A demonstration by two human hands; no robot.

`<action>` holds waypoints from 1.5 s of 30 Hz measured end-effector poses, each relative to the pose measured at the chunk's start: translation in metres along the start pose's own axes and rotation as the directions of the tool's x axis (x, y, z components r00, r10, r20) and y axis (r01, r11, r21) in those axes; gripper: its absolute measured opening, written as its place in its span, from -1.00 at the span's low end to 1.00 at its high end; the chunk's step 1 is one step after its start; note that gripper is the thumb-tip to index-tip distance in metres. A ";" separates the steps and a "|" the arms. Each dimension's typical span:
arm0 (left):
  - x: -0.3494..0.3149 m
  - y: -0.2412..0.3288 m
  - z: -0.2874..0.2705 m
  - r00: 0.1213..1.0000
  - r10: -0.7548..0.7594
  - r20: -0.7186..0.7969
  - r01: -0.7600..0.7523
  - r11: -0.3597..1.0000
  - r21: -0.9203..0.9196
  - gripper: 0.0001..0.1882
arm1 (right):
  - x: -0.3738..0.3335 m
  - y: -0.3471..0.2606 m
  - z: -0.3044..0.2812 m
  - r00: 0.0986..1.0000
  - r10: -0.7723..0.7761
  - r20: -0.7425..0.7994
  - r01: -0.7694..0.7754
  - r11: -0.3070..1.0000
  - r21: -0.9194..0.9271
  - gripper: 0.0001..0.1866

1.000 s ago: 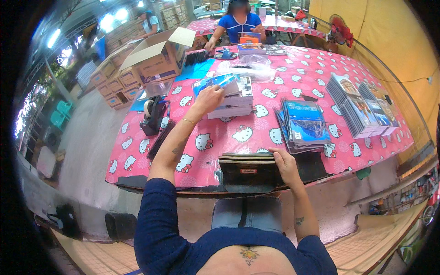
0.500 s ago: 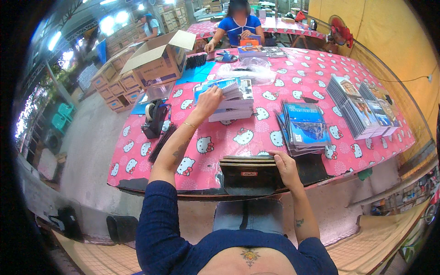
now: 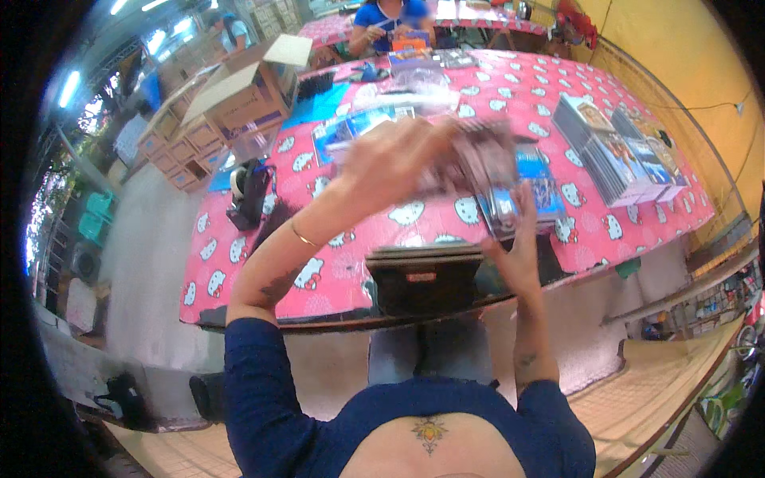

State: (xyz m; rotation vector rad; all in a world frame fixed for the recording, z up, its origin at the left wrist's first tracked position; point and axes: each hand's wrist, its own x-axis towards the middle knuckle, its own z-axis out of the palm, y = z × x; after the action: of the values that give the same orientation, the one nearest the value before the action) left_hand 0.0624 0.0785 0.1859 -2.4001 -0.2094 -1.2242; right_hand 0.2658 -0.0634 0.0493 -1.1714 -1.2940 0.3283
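A motion-blurred notebook [image 3: 482,159] with a brownish cover hangs over the middle of the table, gripped by my left hand [image 3: 394,163]. Behind that hand, the blue-covered spiral notebooks [image 3: 335,131] of the left stack are partly hidden. My right hand [image 3: 516,251] is open, thumb and fingers apart, close to the near edge of a blue notebook stack [image 3: 542,195]. Left of it, at the table's front edge, stands a dark wooden holder [image 3: 422,283] with a small red label.
Two rows of notebooks [image 3: 610,159] stand at the right. A black tape dispenser [image 3: 249,195] is at the left, near an open carton [image 3: 247,103]. Across the pink patterned table [image 3: 319,307] a person in blue [image 3: 390,20] handles an orange item. Plastic wrap [image 3: 414,84] lies farther back.
My left hand has lifted a notebook off the left stack and swung it right. My right hand has left the wooden holder and spread its fingers by the blue stack. The view has shifted slightly.
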 end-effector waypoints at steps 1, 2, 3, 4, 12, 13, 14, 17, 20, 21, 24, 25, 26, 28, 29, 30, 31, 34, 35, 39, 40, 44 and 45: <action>0.006 0.026 -0.005 0.996 0.017 0.093 -0.009 0.996 -0.087 -0.64 | 0.007 -0.008 -0.007 0.995 -0.094 0.035 0.090 0.990 0.105 -0.14; 0.008 0.041 -0.005 0.993 0.013 0.121 0.001 0.993 -0.114 -0.62 | 0.003 0.002 -0.017 0.995 0.045 0.093 -0.067 0.966 0.252 -0.26; 0.011 0.050 -0.004 0.989 0.011 0.145 0.008 0.991 -0.134 -0.60 | 0.003 0.010 -0.022 0.972 0.164 0.169 -0.218 0.897 0.384 -0.39; 0.012 0.056 -0.001 0.986 0.010 0.169 0.017 0.988 -0.154 -0.58 | -0.003 0.016 -0.023 0.966 0.207 0.154 -0.253 0.883 0.396 -0.46; 0.018 0.081 0.005 0.940 0.025 0.341 0.007 0.996 -0.092 -0.56 | -0.030 0.045 -0.008 0.948 0.305 0.091 -0.303 0.774 0.557 -0.64; 0.019 0.084 0.003 0.938 0.032 0.346 0.001 0.995 -0.095 -0.57 | -0.032 0.050 -0.006 0.945 0.317 0.083 -0.307 0.769 0.560 -0.64; 0.021 0.085 0.002 0.936 0.040 0.351 -0.005 0.995 -0.099 -0.58 | -0.031 0.058 -0.004 0.956 0.277 0.097 -0.284 0.789 0.544 -0.65; 0.021 0.085 -0.002 0.925 0.034 0.379 -0.007 0.997 -0.073 -0.58 | -0.030 0.051 0.006 0.960 0.255 0.111 -0.269 0.750 0.604 -0.66; 0.020 0.084 -0.010 0.912 0.013 0.411 0.014 0.998 -0.063 -0.58 | -0.033 0.050 0.008 0.946 0.295 0.136 -0.316 0.741 0.592 -0.66; 0.022 0.084 -0.011 0.908 0.019 0.419 0.011 0.998 -0.068 -0.58 | -0.034 0.050 0.008 0.949 0.284 0.138 -0.309 0.740 0.597 -0.66; 0.024 0.085 -0.010 0.898 0.036 0.439 0.000 0.997 -0.083 -0.58 | -0.035 0.052 0.009 0.953 0.273 0.128 -0.295 0.755 0.585 -0.64; 0.024 0.085 -0.007 0.896 0.043 0.441 -0.004 0.996 -0.088 -0.59 | -0.036 0.052 0.009 0.953 0.282 0.115 -0.296 0.771 0.564 -0.63; 0.023 0.085 -0.005 0.895 0.049 0.444 -0.009 0.996 -0.092 -0.59 | -0.037 0.052 0.009 0.952 0.290 0.102 -0.298 0.786 0.541 -0.62; 0.023 0.086 0.000 0.895 0.060 0.442 -0.011 0.994 -0.113 -0.59 | -0.037 0.049 0.011 0.961 0.266 0.070 -0.260 0.794 0.550 -0.59; 0.023 0.086 0.001 0.895 0.066 0.442 -0.012 0.992 -0.123 -0.59 | -0.037 0.048 0.012 0.966 0.254 0.054 -0.240 0.797 0.554 -0.58; 0.025 0.086 0.000 0.891 0.068 0.449 -0.014 0.992 -0.124 -0.58 | -0.037 0.049 0.013 0.968 0.247 0.051 -0.232 0.796 0.559 -0.57; 0.028 0.086 -0.003 0.887 0.071 0.456 -0.015 0.992 -0.124 -0.58 | -0.038 0.051 0.015 0.970 0.240 0.047 -0.224 0.795 0.564 -0.56; 0.031 0.086 -0.006 0.877 0.047 0.478 0.005 0.994 -0.106 -0.57 | -0.033 0.050 0.015 0.973 0.230 0.035 -0.208 0.795 0.570 -0.57; 0.031 0.086 -0.006 0.874 0.033 0.485 0.015 0.995 -0.095 -0.56 | -0.031 0.049 0.014 0.973 0.228 0.030 -0.204 0.795 0.571 -0.57; 0.027 0.087 -0.003 0.900 0.040 0.435 0.015 0.992 -0.123 -0.56 | -0.034 0.053 0.003 0.967 0.247 0.063 -0.239 0.792 0.562 -0.59; 0.027 0.087 -0.003 0.900 0.043 0.434 0.012 0.992 -0.124 -0.56 | -0.036 0.053 0.002 0.969 0.240 0.063 -0.232 0.789 0.569 -0.59; 0.026 0.086 -0.001 0.901 0.050 0.430 0.007 0.991 -0.131 -0.55 | -0.035 0.043 0.000 0.960 0.265 0.088 -0.265 0.769 0.581 -0.58; 0.028 0.087 -0.001 0.897 0.054 0.439 0.007 0.991 -0.135 -0.55 | -0.036 0.046 0.000 0.961 0.259 0.093 -0.265 0.781 0.565 -0.58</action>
State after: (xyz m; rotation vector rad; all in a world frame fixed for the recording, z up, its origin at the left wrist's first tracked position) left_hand 0.1062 -0.0011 0.1821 -2.7639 -0.2395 -0.6796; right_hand 0.2726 -0.0703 -0.0084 -0.8185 -0.9320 0.8720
